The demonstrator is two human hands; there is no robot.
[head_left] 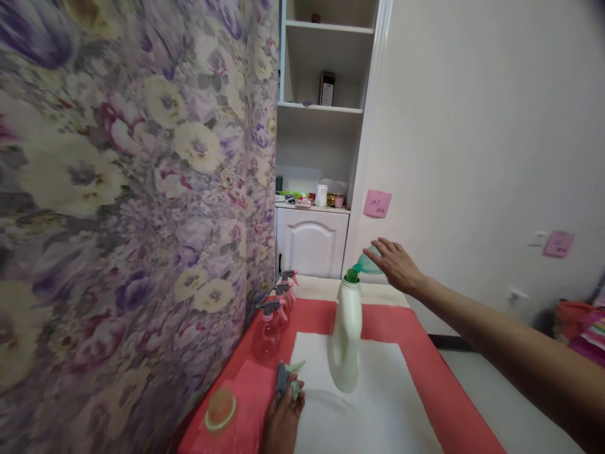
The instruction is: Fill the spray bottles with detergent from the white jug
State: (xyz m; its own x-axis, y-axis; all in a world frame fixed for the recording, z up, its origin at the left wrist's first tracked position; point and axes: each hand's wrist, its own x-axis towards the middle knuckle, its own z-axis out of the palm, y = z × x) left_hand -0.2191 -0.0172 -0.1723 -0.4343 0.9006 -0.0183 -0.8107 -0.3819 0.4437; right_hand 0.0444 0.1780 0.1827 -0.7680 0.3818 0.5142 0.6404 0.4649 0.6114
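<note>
A tall white plastic jug stands upright on a white sheet on a red-covered table. My right hand reaches out over its neck and grips a green funnel that tilts at the jug's green mouth. At the near edge of the table, my left hand is closed around a grey and green spray-trigger head. Only part of that hand shows.
Three pink spray bottles with grey triggers stand in a row along a flowered curtain on the left. A round orange-green lid lies on a pink cloth. Behind stand a white cabinet and shelves; pink notes hang on the wall.
</note>
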